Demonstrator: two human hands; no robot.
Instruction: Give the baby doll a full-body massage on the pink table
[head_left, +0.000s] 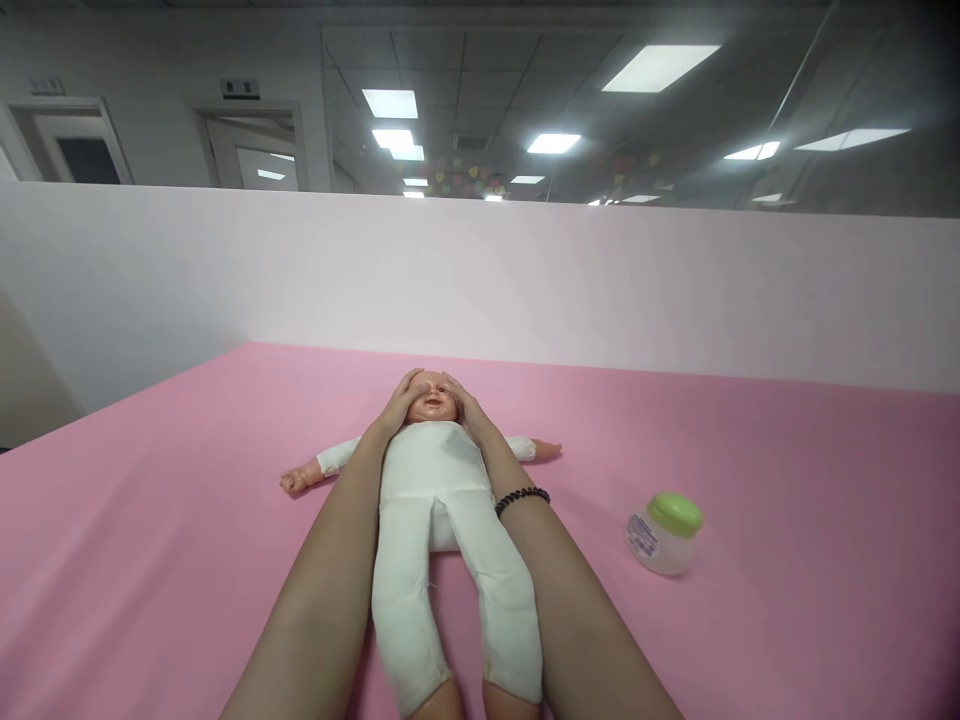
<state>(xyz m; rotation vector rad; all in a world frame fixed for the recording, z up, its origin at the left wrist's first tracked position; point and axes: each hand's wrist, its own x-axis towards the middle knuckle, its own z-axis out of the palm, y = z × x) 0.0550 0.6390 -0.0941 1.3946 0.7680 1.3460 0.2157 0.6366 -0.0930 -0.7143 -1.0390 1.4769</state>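
A baby doll [431, 460] with a white cloth body lies face up on the pink surface, its feet toward me and its arms spread. My left hand [402, 398] rests along the left side of the doll's head [433, 402], fingers stretched out over its upper edge. On the head's right side lies my right hand [466, 402], also with extended fingers against the cheek and brow. Both palms touch the head without closing round it. The mouth and nose show between my hands; the sides of the head are hidden. A dark coiled band [523, 496] circles my right wrist.
A clear jar with a green lid [664, 534] stands to the right of my right forearm. Pink cloth [787, 560] covers the surface. A low white wall [600, 285] runs along the back, with doors and a glass partition behind it.
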